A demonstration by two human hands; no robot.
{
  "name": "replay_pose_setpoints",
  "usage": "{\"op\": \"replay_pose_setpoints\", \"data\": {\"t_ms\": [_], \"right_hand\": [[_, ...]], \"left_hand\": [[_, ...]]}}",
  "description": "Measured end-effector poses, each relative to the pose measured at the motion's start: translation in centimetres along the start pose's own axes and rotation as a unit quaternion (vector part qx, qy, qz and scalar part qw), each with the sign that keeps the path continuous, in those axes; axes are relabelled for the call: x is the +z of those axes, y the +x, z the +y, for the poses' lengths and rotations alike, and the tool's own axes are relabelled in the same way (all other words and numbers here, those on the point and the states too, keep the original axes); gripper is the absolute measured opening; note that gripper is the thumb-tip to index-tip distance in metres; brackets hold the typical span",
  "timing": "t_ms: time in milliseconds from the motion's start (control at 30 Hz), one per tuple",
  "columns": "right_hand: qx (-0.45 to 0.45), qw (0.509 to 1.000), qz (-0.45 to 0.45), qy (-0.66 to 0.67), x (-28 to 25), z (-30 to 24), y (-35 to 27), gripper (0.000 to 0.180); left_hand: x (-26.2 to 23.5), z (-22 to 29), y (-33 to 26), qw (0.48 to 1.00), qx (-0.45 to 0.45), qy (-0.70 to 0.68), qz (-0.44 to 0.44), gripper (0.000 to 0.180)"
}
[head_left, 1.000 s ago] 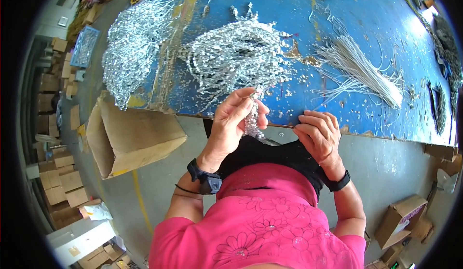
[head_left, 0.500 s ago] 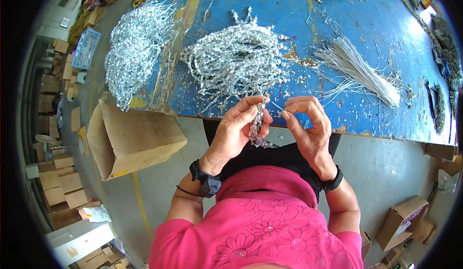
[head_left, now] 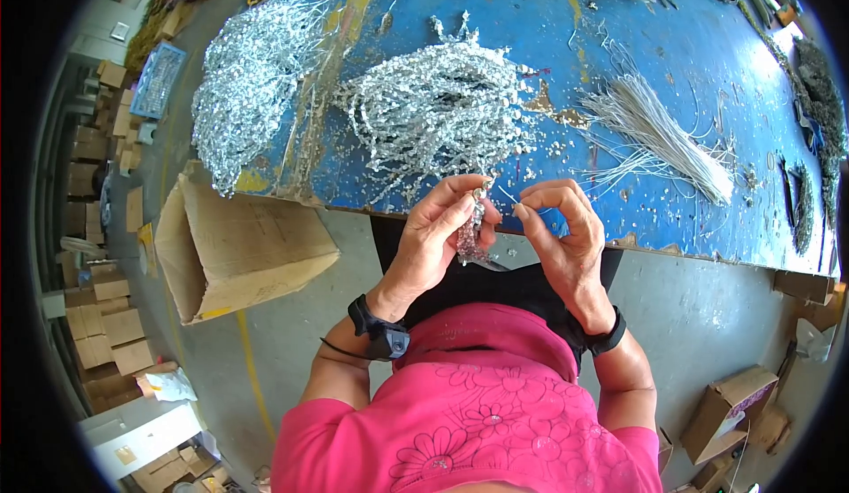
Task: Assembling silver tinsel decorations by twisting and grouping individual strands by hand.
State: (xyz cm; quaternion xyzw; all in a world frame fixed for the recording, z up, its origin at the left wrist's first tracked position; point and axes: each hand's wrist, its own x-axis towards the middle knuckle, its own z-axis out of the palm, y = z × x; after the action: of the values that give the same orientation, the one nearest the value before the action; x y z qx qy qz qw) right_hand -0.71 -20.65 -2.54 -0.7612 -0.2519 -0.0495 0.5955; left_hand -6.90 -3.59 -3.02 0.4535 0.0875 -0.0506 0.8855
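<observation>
Cardboard box (head_left: 239, 245) at left; silver sprigs (head_left: 433, 113) heaped on the blue tabletop (head_left: 690, 42). My left hand (head_left: 433, 236) pinches a glittery sprig (head_left: 470, 232) at the table edge; my right hand (head_left: 562, 236) pinches a thin wire (head_left: 507, 195). White wires (head_left: 659, 135) lie right: I judge much remains.

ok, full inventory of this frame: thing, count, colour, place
table: 1, worn blue, across the top
glittery strand piles: 2, silver, table left and centre
thin wire bundle: 1, white, table right
open carton: 1, brown, floor under the table's left edge
stacked boxes: many, brown, far left floor
small boxes: a few, brown, lower right floor
glittery sprig: 1, silver-pink, in the left hand
left hand: 1, pinching the sprig, black wrist device
right hand: 1, fingertips pinched beside the sprig, black wristband
</observation>
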Motion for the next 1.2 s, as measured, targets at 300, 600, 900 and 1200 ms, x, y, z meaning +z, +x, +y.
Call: {"op": "replay_pose_setpoints", "data": {"t_ms": [300, 600, 900, 1200], "right_hand": [[-0.005, 1.000, -0.002, 0.014, 0.2, 0.0, 0.5, 0.014], [0.051, 0.994, -0.012, 0.092, 0.7, 0.3, 0.0, 0.013], [0.052, 0.989, -0.054, 0.126, 1.0, -0.3, -0.1, 0.011], [0.259, 0.913, -0.211, 0.234, -0.4, -1.8, -0.7, 0.010]], "left_hand": [[0.0, -0.2, 0.1, 0.999, -0.011, 0.034, -0.017, 0.027], [1.0, -0.4, 0.0, 0.980, 0.076, 0.185, -0.007, 0.026], [1.6, -0.8, 0.8, 0.973, 0.133, 0.187, 0.030, 0.011], [1.0, 0.8, 0.4, 0.900, 0.330, 0.284, 0.027, 0.008]]}}
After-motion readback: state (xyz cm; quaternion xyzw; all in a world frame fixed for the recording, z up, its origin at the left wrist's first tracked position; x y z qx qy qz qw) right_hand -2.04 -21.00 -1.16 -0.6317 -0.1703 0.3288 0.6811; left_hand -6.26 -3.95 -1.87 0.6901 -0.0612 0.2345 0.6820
